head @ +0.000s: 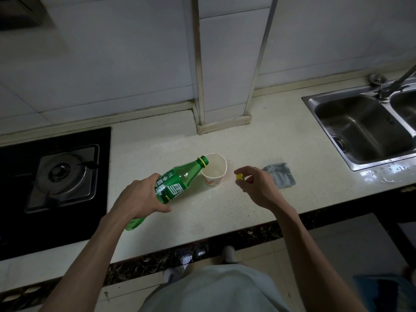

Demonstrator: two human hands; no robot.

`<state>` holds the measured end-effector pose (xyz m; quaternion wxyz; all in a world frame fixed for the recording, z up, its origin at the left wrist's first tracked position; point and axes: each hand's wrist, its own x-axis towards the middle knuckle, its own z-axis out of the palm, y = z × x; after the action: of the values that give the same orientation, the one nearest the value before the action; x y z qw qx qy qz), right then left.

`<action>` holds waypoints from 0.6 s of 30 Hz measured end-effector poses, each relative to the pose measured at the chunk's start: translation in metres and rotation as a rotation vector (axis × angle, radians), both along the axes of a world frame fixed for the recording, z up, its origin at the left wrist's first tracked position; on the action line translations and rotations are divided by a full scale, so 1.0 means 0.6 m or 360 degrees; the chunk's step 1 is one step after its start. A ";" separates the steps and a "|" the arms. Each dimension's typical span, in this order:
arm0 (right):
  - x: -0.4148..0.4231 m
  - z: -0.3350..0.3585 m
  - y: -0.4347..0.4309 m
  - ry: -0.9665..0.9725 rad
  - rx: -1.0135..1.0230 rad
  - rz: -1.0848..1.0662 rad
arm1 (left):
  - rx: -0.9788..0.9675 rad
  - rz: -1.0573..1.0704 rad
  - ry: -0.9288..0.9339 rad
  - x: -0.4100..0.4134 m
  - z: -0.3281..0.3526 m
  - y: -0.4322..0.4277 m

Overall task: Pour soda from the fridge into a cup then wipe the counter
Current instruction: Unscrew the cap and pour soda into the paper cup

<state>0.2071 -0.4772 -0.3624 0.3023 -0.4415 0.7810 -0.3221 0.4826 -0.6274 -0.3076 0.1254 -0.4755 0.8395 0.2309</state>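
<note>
Left hand is wrapped around the green soda bottle, tipped so its mouth sits over the paper cup. Right hand hovers nearby, pinching the yellow cap in its fingertips.

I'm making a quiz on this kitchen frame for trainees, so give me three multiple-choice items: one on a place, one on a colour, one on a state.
1. Where does the grey crumpled cloth lie? A. on the pale stone counter, between the white paper cup and the steel sink. B. inside the sink. C. under the cup.
2. What colour is the small bottle cap that the right hand pinches? A. red. B. yellow. C. white.
3. How is the green plastic soda bottle in the left hand's grip? A. upright, capped. B. flat on the counter. C. tilted, open mouth over the cup.
Answers: 1 A, it lies on bare counter right of the cup. 2 B, yellow shows at the fingertips. 3 C, the uncapped neck leans over the cup's rim.
</note>
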 end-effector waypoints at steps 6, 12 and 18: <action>0.002 0.001 0.000 0.0000 -0.0001 0.0009 | 0.0018 -0.0016 -0.0027 0.003 0.000 -0.002; 0.003 0.001 0.001 0.0000 0.0004 0.0003 | 0.0023 -0.0017 -0.0047 0.006 -0.001 -0.004; 0.004 0.011 -0.010 -0.0013 -0.0019 -0.0044 | -0.0024 0.0011 0.0097 0.004 0.001 -0.001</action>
<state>0.2095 -0.4831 -0.3556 0.2982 -0.4311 0.7839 -0.3327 0.4853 -0.6278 -0.3073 0.0955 -0.4721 0.8430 0.2394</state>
